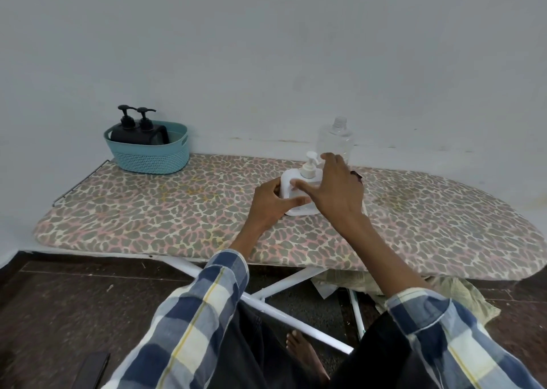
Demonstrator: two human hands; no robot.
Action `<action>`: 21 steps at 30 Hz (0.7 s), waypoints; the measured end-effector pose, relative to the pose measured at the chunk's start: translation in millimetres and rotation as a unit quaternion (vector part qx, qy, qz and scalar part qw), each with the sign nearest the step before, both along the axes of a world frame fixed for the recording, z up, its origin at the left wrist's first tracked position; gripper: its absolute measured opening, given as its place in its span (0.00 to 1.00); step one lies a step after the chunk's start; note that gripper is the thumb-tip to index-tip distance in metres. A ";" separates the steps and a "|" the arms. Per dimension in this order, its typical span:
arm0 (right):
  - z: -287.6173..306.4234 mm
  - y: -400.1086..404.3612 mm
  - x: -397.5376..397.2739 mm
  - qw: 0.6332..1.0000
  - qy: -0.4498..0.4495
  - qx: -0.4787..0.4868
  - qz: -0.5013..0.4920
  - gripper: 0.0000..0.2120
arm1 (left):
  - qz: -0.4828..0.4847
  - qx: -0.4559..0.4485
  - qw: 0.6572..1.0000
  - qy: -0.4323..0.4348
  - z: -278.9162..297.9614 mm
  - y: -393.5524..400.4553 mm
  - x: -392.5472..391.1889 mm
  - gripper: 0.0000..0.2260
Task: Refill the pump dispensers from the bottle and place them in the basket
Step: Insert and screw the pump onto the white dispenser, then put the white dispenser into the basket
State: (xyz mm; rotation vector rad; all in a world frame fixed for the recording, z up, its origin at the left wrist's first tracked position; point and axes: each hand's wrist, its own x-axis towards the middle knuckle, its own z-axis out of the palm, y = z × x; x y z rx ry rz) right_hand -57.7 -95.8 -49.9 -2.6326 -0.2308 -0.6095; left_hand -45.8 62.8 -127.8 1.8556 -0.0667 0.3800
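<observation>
Two black pump dispensers (130,126) stand in one teal basket (148,156). One white pump dispenser (297,187), one clear bottle (336,143), one ironing board (177,211), and two hands: left (270,203), right (337,193).

Both arms reach forward from the lower edge of the view, each in a blue, white and yellow checked sleeve pushed back to mid-forearm, the forearms bare. The left hand (270,200) is turned thumb-up, its fingers curled round the near left side of a dispenser (291,191), thumb lying along the front. The right hand (337,190) is held above and to the right, back toward the camera, fingers spread and nearly straight, the thumb stretched out to the left. A bare foot (305,356) shows between the forearms, low in the view
</observation>
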 end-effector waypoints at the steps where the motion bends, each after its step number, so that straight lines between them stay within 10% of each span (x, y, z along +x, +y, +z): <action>1: -6.1 1.9 -2.5 1.000 0.023 -0.015 -0.004 0.41 | 0.011 0.007 1.000 -0.002 0.2 0.0 -2.1 0.18; 21: -7.8 126.2 66.0 0.950 0.164 0.168 0.208 0.49 | 0.148 0.129 0.981 0.000 8.5 143.7 -41.3 0.28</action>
